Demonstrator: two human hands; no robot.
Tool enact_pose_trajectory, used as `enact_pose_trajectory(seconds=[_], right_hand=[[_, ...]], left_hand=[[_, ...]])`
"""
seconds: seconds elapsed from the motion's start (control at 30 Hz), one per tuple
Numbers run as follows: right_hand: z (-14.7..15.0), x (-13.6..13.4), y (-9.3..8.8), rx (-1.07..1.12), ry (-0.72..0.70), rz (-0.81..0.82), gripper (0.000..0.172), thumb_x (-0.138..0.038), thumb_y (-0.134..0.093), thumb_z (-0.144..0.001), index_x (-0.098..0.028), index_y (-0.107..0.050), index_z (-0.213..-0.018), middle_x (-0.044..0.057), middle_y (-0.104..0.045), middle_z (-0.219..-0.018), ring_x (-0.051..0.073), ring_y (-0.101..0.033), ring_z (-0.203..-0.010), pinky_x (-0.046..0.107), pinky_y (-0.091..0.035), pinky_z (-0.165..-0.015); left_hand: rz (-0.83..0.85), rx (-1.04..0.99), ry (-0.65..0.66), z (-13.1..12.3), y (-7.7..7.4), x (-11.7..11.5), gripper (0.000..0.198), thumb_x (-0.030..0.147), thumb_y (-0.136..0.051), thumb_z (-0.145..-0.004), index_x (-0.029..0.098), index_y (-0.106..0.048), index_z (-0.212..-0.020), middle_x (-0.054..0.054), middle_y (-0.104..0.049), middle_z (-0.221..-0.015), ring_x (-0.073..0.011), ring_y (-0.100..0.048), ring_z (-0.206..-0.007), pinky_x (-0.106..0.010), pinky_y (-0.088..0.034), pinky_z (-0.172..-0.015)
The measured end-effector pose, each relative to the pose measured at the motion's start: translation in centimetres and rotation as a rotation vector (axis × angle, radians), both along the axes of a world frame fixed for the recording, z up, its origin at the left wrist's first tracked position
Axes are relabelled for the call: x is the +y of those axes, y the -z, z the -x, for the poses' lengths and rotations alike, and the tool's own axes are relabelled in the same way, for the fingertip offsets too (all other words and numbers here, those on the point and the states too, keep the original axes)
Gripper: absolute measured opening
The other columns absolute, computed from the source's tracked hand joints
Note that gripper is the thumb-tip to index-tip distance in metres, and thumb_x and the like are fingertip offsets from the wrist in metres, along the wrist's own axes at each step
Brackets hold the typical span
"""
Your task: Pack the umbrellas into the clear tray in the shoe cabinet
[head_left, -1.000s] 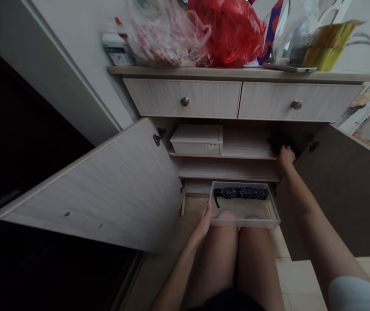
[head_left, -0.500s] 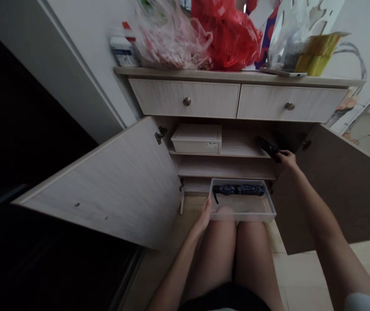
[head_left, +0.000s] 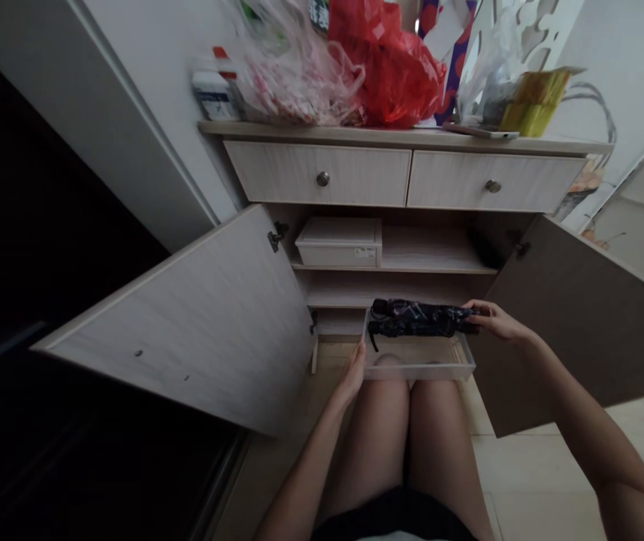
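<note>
A shallow translucent plastic box (head_left: 420,371) rests on my knees, and my left hand (head_left: 354,370) grips its left side. Inside lies a dark folded umbrella (head_left: 406,329) with its strap hanging down at the left. My right hand (head_left: 494,319) is closed on the right end of a second folded umbrella (head_left: 420,309), dark with a plaid pattern. That one is level over the far side of the box, just behind the first. Whether it touches the box or the other umbrella I cannot tell.
Both doors, left (head_left: 198,319) and right (head_left: 575,323), of the cabinet stand open. A white lidded box (head_left: 338,244) sits on the upper shelf at left, a dark object (head_left: 483,246) at right. Bags, including a red plastic bag (head_left: 389,71), a bottle and a yellow box cover the top.
My right hand has brought the second umbrella from the upper shelf's right side down and left, over the box. My left hand still holds the box.
</note>
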State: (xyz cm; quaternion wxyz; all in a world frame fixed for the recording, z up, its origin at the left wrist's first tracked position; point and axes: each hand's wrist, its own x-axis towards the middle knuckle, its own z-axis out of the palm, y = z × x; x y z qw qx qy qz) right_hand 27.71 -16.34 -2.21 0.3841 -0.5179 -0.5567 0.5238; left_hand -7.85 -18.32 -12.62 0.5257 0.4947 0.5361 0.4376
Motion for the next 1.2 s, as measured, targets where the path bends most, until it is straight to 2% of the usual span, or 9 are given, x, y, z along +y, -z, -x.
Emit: enact_pose_trajectory(seconds=[0.13,0.33,0.47,0.57,0.67,0.8,1.03,1.13,1.2], right_hand=[[0.8,-0.7,1.0,-0.045,-0.165,0.016,0.045,-0.045,-0.082,-0.063,-0.018,-0.063,-0.092,0.0,-0.064,-0.081,0.012,-0.057,-0.068,0.024,-0.047,-0.062],[1.9,-0.1,2.2,-0.168,-0.286,-0.011,0.039,-0.041,-0.076,-0.067,-0.017,-0.063,-0.095,0.001,-0.064,-0.082,0.013,-0.057,-0.071,0.025,-0.047,-0.067],[2.1,0.6,3.0,-0.269,-0.339,-0.098,0.032,-0.035,-0.07,-0.069,-0.016,-0.063,-0.095,0.003,-0.066,-0.086,0.015,-0.06,-0.076,0.026,-0.048,-0.07],[2.1,0.9,3.6,-0.418,-0.342,-0.199,0.03,-0.028,-0.068,-0.067,-0.016,-0.064,-0.095,0.003,-0.067,-0.086,0.015,-0.06,-0.076,0.025,-0.047,-0.069],[2.3,0.8,4.0,-0.618,-0.331,-0.291,0.03,-0.019,-0.066,-0.066,-0.018,-0.066,-0.096,0.002,-0.068,-0.084,0.016,-0.061,-0.075,0.024,-0.046,-0.068],[2.8,0.7,4.2,-0.796,-0.315,-0.343,0.031,-0.01,-0.063,-0.066,-0.019,-0.067,-0.096,0.002,-0.068,-0.087,0.016,-0.062,-0.078,0.025,-0.045,-0.072],[4.3,0.3,4.7,-1.193,-0.252,-0.462,0.034,-0.003,-0.062,-0.068,-0.018,-0.068,-0.098,0.012,-0.063,-0.106,0.025,-0.057,-0.102,0.032,-0.043,-0.086],[4.8,0.0,4.5,-1.343,-0.305,-0.447,0.036,-0.005,-0.061,-0.071,-0.017,-0.067,-0.104,0.015,-0.062,-0.106,0.028,-0.056,-0.103,0.036,-0.044,-0.086],[4.4,0.5,4.1,-1.322,-0.381,-0.411,0.041,-0.008,-0.066,-0.068,-0.016,-0.066,-0.108,0.016,-0.062,-0.108,0.03,-0.056,-0.104,0.038,-0.045,-0.088]], left_hand=[[0.002,0.017,0.011,0.1,0.1,0.0,0.079,0.07,-0.038,-0.09,0.013,-0.046,-0.145,-0.013,-0.034,-0.157,-0.025,-0.023,-0.149,-0.038,-0.015,-0.123],[-0.013,-0.022,-0.011,0.1,0.0,0.0,0.076,0.072,-0.044,-0.087,0.017,-0.053,-0.14,-0.011,-0.043,-0.153,-0.0275,-0.029,-0.147,-0.043,-0.017,-0.123],[0.014,-0.027,-0.01,0.0,-0.3,-0.1,0.076,0.072,-0.046,-0.086,0.019,-0.055,-0.139,-0.009,-0.047,-0.15,-0.0303,-0.034,-0.145,-0.046,-0.028,-0.12],[0.064,-0.053,-0.007,0.0,-0.4,-0.2,0.08,0.074,-0.045,-0.085,0.018,-0.052,-0.141,-0.011,-0.046,-0.151,-0.0346,-0.046,-0.136,-0.05,-0.045,-0.107],[0.064,-0.087,0.004,0.0,-0.4,-0.3,0.082,0.075,-0.045,-0.084,0.019,-0.051,-0.142,-0.011,-0.044,-0.152,-0.0353,-0.053,-0.129,-0.047,-0.053,-0.096],[0.095,-0.07,0.006,0.2,-0.3,-0.2,0.083,0.078,-0.047,-0.081,0.022,-0.052,-0.142,-0.009,-0.049,-0.15,-0.0338,-0.06,-0.12,-0.044,-0.054,-0.095],[0.075,-0.044,0.002,0.2,0.1,-0.2,0.087,0.081,-0.045,-0.08,0.02,-0.052,-0.142,-0.013,-0.048,-0.149,-0.031,-0.065,-0.108,-0.045,-0.053,-0.095],[0.075,-0.027,0.008,0.1,0.4,-0.2,0.091,0.084,-0.044,-0.077,0.019,-0.054,-0.14,-0.014,-0.052,-0.146,-0.0301,-0.068,-0.1,-0.045,-0.053,-0.093],[0.083,-0.012,-0.002,0.1,0.8,-0.1,0.093,0.086,-0.041,-0.076,0.019,-0.054,-0.14,-0.014,-0.053,-0.145,-0.0292,-0.07,-0.094,-0.044,-0.054,-0.091]])
